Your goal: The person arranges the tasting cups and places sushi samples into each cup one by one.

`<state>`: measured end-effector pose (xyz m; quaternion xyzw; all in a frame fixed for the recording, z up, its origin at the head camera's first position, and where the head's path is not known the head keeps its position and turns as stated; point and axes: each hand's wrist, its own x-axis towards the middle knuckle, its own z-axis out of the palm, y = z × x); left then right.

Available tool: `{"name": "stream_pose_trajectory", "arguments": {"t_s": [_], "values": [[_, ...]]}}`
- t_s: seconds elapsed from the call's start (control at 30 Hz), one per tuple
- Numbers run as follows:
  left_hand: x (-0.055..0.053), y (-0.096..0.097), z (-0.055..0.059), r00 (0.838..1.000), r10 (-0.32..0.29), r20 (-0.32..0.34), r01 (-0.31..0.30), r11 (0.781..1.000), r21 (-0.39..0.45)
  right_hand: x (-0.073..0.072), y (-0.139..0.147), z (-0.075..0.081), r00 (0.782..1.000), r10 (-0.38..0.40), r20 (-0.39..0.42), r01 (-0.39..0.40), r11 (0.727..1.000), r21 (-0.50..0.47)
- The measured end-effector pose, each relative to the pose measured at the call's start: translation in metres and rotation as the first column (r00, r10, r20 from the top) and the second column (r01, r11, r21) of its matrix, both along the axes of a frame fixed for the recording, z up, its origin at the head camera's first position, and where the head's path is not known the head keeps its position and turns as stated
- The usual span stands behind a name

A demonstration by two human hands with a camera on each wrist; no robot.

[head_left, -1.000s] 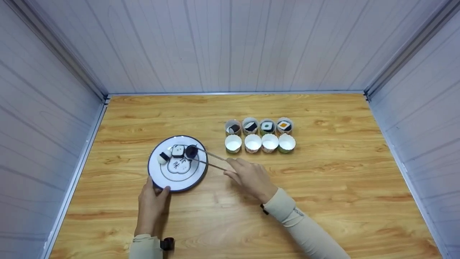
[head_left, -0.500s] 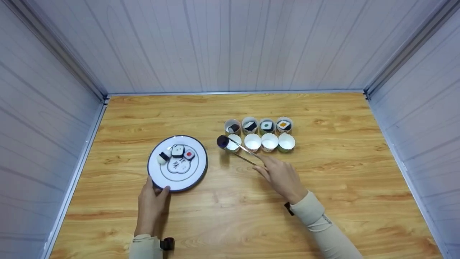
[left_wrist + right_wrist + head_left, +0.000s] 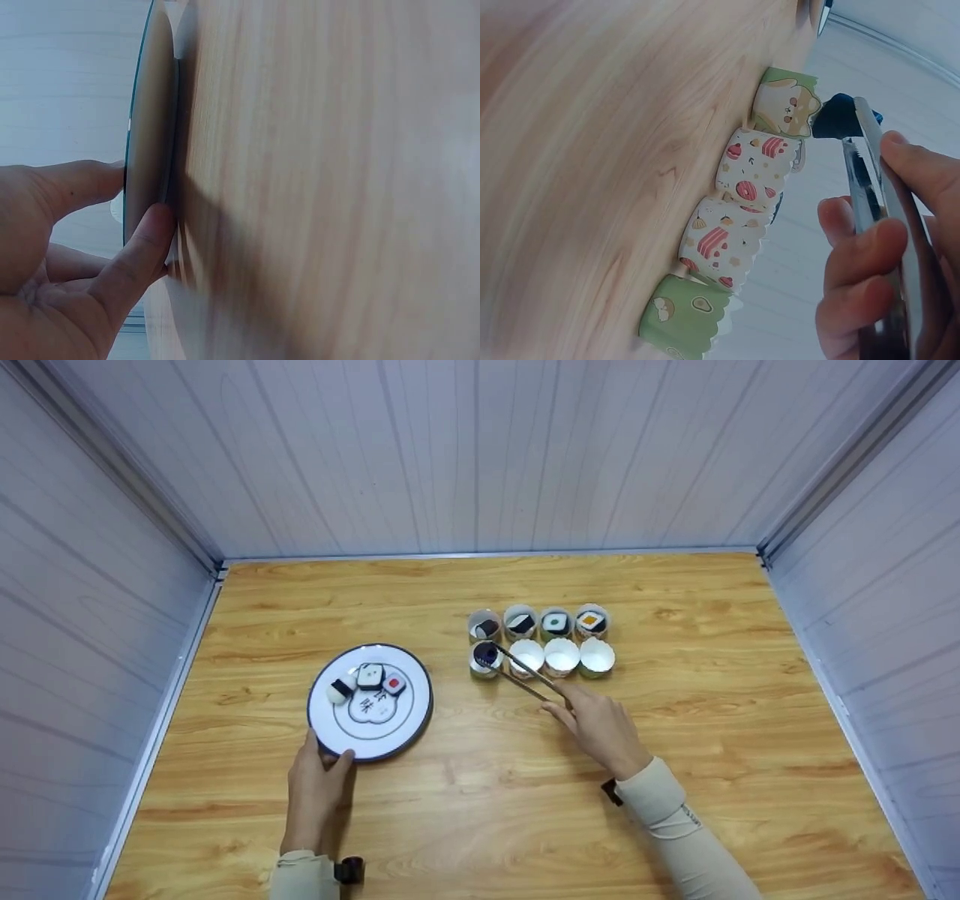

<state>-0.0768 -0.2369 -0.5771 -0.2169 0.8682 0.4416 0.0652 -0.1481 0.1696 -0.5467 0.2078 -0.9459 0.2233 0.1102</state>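
My left hand (image 3: 311, 791) pinches the near-left rim of a white plate (image 3: 401, 720) with a dark blue edge; in the left wrist view, the plate's underside (image 3: 152, 127) shows between thumb and fingers. Three toy sushi pieces lie on it: a white one with a black band (image 3: 341, 688), a white-topped block (image 3: 370, 676) and a small roll with a red centre (image 3: 394, 683). My right hand (image 3: 600, 731) grips metal tongs (image 3: 529, 684). Their tips hold a dark sushi piece (image 3: 487, 653) at the mouth of the front-left paper cup (image 3: 787, 105).
Paper cups stand in two rows right of the plate. The back cups hold sushi pieces, among them one with an orange diamond (image 3: 592, 621). White insides show in the other front cups, such as the rightmost (image 3: 598, 658). Pale panels (image 3: 480, 457) wall the wooden table (image 3: 480, 825).
The right hand has carried the dark piece in the tongs from the plate rightward to above the front-left cup, uncovering the red-centred roll. The left hand stays at the plate's rim.
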Motion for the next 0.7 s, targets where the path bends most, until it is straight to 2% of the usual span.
{"name": "stream_pose_trajectory", "arguments": {"t_s": [0.13, 0.33, 0.7], "values": [[0.0023, -0.0004, 0.0, 1.0, -0.013, -0.018, 0.013, 1.0, 0.001, -0.002, -0.0013, 0.0004, 1.0, 0.004, 0.025, -0.004, 1.0, 0.014], [0.001, 0.0, 0.0008, 1.0, -0.006, -0.009, 0.006, 1.0, 0.011, -0.0046, -0.0031, 0.0019, 0.996, -0.015, 0.084, 0.012, 0.999, 0.036], [0.0013, 0.0003, 0.0011, 1.0, 0.005, 0.005, -0.006, 1.0, 0.024, -0.0068, -0.0065, 0.0053, 0.994, -0.036, 0.108, 0.034, 0.999, 0.023]]}}
